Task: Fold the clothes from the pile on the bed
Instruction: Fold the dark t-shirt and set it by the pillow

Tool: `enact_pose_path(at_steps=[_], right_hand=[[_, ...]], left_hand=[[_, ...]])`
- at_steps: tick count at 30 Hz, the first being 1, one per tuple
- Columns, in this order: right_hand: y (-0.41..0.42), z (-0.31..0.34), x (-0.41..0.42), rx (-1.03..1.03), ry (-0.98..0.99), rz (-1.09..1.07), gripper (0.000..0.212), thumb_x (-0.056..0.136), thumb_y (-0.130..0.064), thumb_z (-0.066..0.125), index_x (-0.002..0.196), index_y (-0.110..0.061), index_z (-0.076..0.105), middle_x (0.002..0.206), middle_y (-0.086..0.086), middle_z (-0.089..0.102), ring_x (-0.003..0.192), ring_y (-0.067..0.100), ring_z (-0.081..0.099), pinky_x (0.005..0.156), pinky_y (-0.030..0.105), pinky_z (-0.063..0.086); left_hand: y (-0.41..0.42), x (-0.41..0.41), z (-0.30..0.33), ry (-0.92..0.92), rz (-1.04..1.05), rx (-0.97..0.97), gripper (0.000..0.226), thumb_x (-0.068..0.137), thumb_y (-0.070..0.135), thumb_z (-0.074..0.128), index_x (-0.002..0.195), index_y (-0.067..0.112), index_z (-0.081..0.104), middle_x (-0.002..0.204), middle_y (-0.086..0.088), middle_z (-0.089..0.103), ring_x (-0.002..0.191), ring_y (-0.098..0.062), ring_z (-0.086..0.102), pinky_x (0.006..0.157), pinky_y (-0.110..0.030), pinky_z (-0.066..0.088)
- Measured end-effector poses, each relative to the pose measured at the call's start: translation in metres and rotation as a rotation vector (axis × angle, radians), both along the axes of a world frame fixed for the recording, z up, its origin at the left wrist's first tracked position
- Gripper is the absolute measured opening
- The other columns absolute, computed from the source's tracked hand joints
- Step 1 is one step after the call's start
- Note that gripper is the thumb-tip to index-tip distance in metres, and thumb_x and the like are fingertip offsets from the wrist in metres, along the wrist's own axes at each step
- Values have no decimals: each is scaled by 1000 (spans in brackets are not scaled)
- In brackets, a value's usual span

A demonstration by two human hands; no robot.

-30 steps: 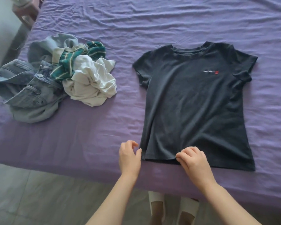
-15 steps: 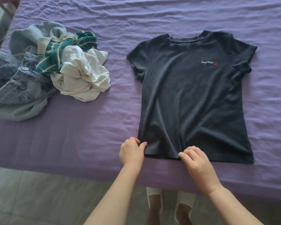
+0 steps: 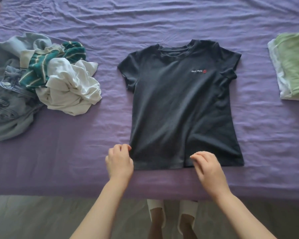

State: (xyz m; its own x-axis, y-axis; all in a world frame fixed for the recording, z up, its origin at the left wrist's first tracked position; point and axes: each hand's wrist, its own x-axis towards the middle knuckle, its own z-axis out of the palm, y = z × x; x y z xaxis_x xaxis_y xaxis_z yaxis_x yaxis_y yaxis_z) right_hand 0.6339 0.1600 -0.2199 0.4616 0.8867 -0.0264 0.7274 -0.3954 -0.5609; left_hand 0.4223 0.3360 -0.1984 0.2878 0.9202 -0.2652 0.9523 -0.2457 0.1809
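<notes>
Your left hand [image 3: 119, 163] is resting at the dark T-shirt's [image 3: 179, 104] near left hem corner, fingers curled loosely, gripping nothing. Your right hand [image 3: 209, 169] is hovering open over the hem's middle. The shirt is lying flat on the bed [image 3: 110, 128], between the pile [image 3: 41, 80] and folded clothes [image 3: 292, 66].

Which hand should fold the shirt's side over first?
Probably the left hand: it sits right at the dark T-shirt's bottom left corner, while the right hand rests mid-hem, away from its corner.

folded green garment [image 3: 295, 66] cut off right, jeans [image 3: 5, 100] cut off left
</notes>
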Motion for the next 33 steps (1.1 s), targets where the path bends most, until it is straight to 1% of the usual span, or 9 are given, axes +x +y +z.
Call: enact_pose_path(at_steps=[2,4,6,8,11,16,22,28,33], right_hand=[[-8,1,21,-28,-35,-122,18,75,1,73,92,-5,71,97,10,66,94,33,60,79,47,50],[-14,0,39,-84,-94,-262,21,75,-2,75,96,-5,70,103,13,65,102,36,58,83,48,46],[-20,-3,51,-141,-102,-404,29,77,-6,74,105,-4,67,112,16,61,107,38,53,87,49,44],[-23,-5,61,-155,-87,-479,32,79,-10,72,110,-4,65,114,17,60,105,38,52,88,47,42],[-27,-7,71,-133,-21,-576,28,83,-11,67,111,-5,64,112,17,58,102,37,52,87,46,42],[-35,-6,77,-77,134,-720,22,87,-10,63,108,-6,63,108,15,56,97,32,53,79,34,41],[-39,-6,87,-154,186,-682,13,89,-16,61,99,-9,62,91,10,62,93,30,51,72,36,38],[-66,0,108,-74,282,-759,7,91,-10,57,84,-9,58,86,7,54,88,32,51,72,31,33],[-58,-4,98,-143,187,-712,9,93,-15,52,96,-7,55,99,13,55,93,32,49,71,31,32]], left_hand=[[-11,23,4,-136,-264,175,38,58,-8,71,91,10,69,95,-11,64,85,-36,59,66,-40,47],[-23,53,1,-247,-477,199,39,54,-9,76,87,12,72,95,-10,67,85,-34,63,62,-37,50],[-36,82,-9,-196,-601,55,45,65,-5,73,105,16,70,120,-13,62,112,-34,58,80,-40,52],[-47,99,-26,-37,-657,-80,52,87,7,58,134,25,47,152,-9,30,141,-31,24,109,-47,29],[-55,108,-38,104,-632,-150,51,97,22,47,143,29,26,159,-2,3,146,-27,-1,115,-51,11],[-54,104,-37,150,-662,-188,63,95,30,50,148,33,17,160,-1,-4,146,-25,-6,116,-49,9],[-61,106,-35,184,-629,-198,64,97,28,46,149,36,10,159,1,-9,146,-23,-10,115,-50,7],[-63,113,-28,187,-561,-248,65,95,26,49,148,35,12,159,2,-7,146,-21,-10,115,-52,9],[-70,135,-20,43,-314,-277,64,94,36,44,147,43,8,153,1,15,144,-19,5,112,-55,17]])
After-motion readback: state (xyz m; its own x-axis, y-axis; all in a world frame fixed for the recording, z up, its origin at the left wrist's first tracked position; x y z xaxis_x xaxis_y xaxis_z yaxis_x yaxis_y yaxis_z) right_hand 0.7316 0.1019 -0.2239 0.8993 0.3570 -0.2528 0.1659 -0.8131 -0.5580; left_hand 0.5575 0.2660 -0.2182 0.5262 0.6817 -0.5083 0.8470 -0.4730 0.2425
